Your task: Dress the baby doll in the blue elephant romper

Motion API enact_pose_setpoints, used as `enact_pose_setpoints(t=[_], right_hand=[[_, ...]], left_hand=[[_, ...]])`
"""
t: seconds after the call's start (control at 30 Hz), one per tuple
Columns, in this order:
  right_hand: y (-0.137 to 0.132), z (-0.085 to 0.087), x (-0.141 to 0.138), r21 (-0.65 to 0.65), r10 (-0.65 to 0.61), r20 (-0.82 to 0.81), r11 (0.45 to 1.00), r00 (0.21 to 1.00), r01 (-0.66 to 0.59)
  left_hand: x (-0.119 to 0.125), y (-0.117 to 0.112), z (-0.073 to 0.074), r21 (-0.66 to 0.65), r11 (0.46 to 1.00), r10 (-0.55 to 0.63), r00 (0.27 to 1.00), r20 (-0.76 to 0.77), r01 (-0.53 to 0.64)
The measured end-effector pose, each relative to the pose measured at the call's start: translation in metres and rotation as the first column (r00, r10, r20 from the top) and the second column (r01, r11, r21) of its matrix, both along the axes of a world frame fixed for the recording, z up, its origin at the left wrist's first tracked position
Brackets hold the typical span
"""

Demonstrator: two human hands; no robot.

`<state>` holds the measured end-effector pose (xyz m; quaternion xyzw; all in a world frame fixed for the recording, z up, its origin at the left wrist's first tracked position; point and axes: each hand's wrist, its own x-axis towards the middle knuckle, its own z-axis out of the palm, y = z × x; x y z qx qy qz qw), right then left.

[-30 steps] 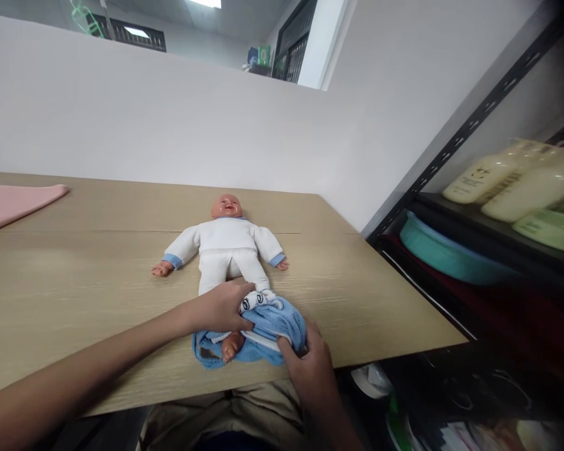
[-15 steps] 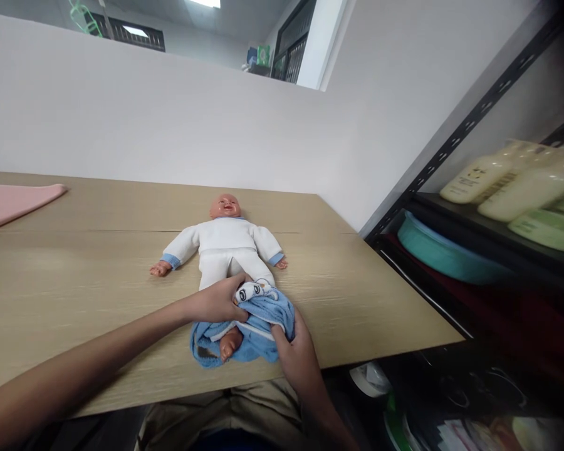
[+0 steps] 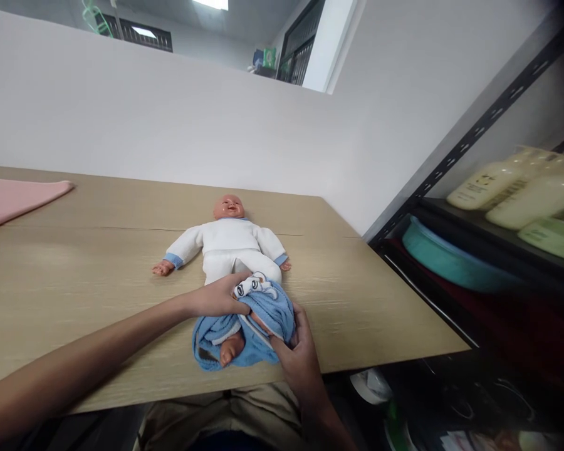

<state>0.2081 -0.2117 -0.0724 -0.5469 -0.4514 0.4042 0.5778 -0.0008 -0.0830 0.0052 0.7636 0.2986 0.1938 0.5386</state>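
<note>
A pink cloth lies at the table's far left. The left hand grips the blue garment bunched over the legs of the doll near the table's front edge. The right hand pinches the garment's other side. Bottles sit on the shelf.

- We see a doll in a white suit with light blue cuffs and collar.
- We see a sky-blue garment with white trim, and a white patch of dark oval eye shapes at its top.
- We see a desk of pale beige wood grain.
- We see a plain pink cloth.
- We see a black shelf holding a teal basin, cream bottles with dark print, and a pale green pack.
- We see a white wall.
</note>
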Motion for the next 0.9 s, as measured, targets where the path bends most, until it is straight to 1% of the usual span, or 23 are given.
enact_pose_setpoints(t=[0.1,0.17,0.23,0.27,0.33,0.4,0.5,0.57,0.63,0.73,0.83,0.9], right_hand=[[-0.001,0.009,0.006,-0.006,0.052,-0.036,0.999,0.998,-0.053],[-0.001,0.016,0.009,0.039,0.083,-0.018,0.996,0.996,-0.082],[0.000,0.021,0.012,0.084,0.110,0.007,0.990,0.994,-0.110],[0.000,0.023,0.013,0.088,0.120,0.012,0.989,0.993,-0.121],[0.002,0.024,0.015,0.058,0.137,0.011,0.989,0.990,-0.138],[0.004,0.022,0.018,0.040,0.155,0.009,0.987,0.988,-0.155],[0.008,0.022,0.022,0.054,0.191,0.041,0.980,0.981,-0.193],[0.010,0.026,0.025,0.042,0.224,0.100,0.972,0.969,-0.230],[0.012,0.031,0.029,0.022,0.239,0.171,0.969,0.956,-0.246],[0.016,0.035,0.036,0.009,0.216,0.273,0.974,0.937,-0.227],[0.020,0.035,0.041,0.013,0.202,0.351,0.975,0.914,-0.220],[0.021,0.034,0.042,0.018,0.198,0.358,0.976,0.912,-0.219]], left_hand=[[0.000,0.000,-0.002,0.023,0.999,-0.034,0.998,0.050,0.033],[0.000,-0.001,-0.003,0.061,0.995,-0.081,0.993,0.083,0.077],[0.000,-0.003,-0.003,0.102,0.990,-0.103,0.992,0.074,0.095],[0.000,-0.004,-0.003,0.117,0.990,-0.087,0.995,0.055,0.080],[-0.001,-0.006,-0.003,0.131,0.991,-0.018,1.000,0.026,0.015],[-0.001,-0.007,-0.003,0.150,0.988,0.023,0.999,0.048,-0.030],[-0.004,-0.006,-0.005,0.160,0.987,-0.021,0.995,0.099,0.004],[-0.006,-0.004,-0.006,0.137,0.990,-0.026,0.997,0.071,0.016],[-0.007,-0.002,-0.009,0.121,0.993,0.013,1.000,0.015,-0.015],[-0.008,0.000,-0.014,0.144,0.986,0.092,0.995,-0.044,-0.084],[-0.008,0.001,-0.018,0.144,0.985,0.103,0.991,-0.080,-0.091],[-0.009,0.001,-0.020,0.121,0.989,0.094,0.990,-0.103,-0.081]])
